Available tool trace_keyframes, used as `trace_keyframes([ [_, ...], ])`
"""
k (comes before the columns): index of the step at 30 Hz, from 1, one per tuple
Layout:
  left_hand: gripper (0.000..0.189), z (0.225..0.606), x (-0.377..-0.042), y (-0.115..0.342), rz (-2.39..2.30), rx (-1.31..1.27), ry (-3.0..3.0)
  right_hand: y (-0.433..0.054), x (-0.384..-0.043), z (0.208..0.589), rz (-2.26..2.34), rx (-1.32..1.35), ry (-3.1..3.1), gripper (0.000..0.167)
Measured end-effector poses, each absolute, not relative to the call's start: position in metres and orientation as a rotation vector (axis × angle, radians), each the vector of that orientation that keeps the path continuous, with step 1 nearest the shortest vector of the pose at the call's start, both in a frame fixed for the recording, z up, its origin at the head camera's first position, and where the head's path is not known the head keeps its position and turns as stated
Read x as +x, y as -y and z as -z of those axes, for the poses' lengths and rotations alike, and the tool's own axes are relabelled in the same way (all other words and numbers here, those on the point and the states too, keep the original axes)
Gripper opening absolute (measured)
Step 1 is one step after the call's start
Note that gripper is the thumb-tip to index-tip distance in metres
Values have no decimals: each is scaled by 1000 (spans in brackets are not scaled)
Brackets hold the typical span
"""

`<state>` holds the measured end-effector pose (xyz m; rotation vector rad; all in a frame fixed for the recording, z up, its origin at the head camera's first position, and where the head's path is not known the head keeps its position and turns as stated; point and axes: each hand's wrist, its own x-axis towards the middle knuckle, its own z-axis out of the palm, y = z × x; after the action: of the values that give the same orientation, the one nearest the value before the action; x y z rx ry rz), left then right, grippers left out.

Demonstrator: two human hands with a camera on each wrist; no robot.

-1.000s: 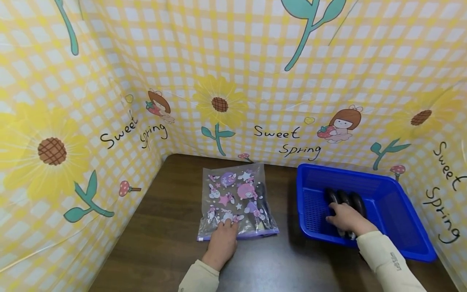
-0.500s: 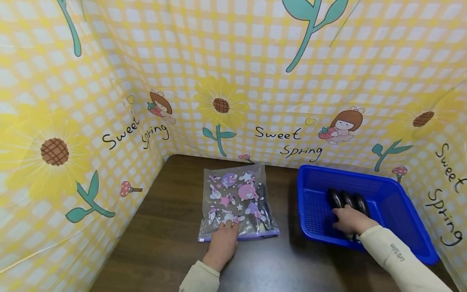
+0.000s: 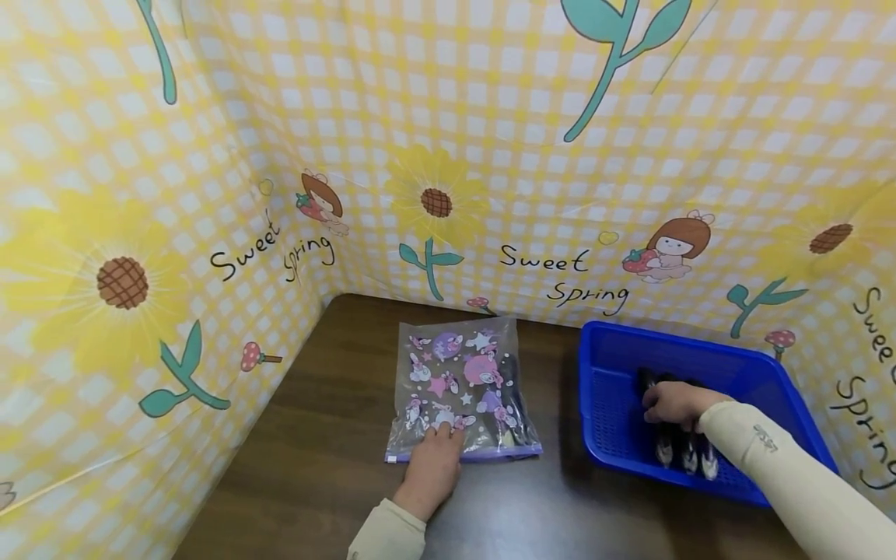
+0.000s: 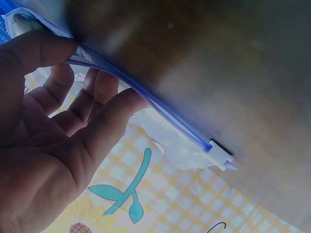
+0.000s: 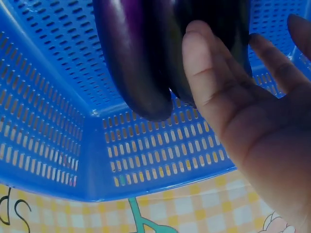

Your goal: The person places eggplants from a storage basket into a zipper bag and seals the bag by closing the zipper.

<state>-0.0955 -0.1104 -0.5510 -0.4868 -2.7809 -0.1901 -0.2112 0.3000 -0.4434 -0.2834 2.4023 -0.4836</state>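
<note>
A clear zip bag [image 3: 465, 381] with purple and pink prints lies flat on the table. A dark eggplant [image 3: 516, 400] shows through its right side. My left hand [image 3: 434, 467] rests on the bag's front edge, fingers on the film. In the left wrist view the thumb overlaps the purple zip strip [image 4: 170, 119], and the slider [image 4: 220, 154] sits at its end. Three eggplants [image 3: 689, 451] lie side by side in the blue basket [image 3: 756, 381], pale stem ends toward me. Over their middle is my right hand [image 3: 679, 400]; its fingers are spread in the right wrist view.
The brown table [image 3: 308, 467] is bounded at the back and sides by a yellow checked cloth [image 3: 490, 171]. The basket's slotted walls [image 5: 48, 111] rise around the eggplants. Between bag and basket a strip of table shows.
My right hand has shifted back along the eggplants, uncovering their stem ends at the front. The left hand and the bag stay in place; the head view has turned slightly left.
</note>
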Motion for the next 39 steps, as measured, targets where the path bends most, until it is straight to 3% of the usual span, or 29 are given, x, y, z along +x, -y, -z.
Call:
trace_keyframes([
  [10, 37, 546, -95, 104, 157, -489, 2824, -299, -217, 452, 413, -301, -2449, 23],
  [24, 36, 543, -103, 104, 154, -475, 2804, -286, -218, 460, 488, -483, -2516, 14],
  [31, 37, 542, -102, 104, 169, -463, 2834, -287, -216, 449, 383, -555, -2627, 24],
  [36, 43, 542, -100, 104, 186, -463, 2826, -294, -214, 443, 415, -555, -2645, 71],
  [39, 47, 544, -98, 105, 201, -460, 2830, -298, -213, 440, 403, -503, -2663, 80],
])
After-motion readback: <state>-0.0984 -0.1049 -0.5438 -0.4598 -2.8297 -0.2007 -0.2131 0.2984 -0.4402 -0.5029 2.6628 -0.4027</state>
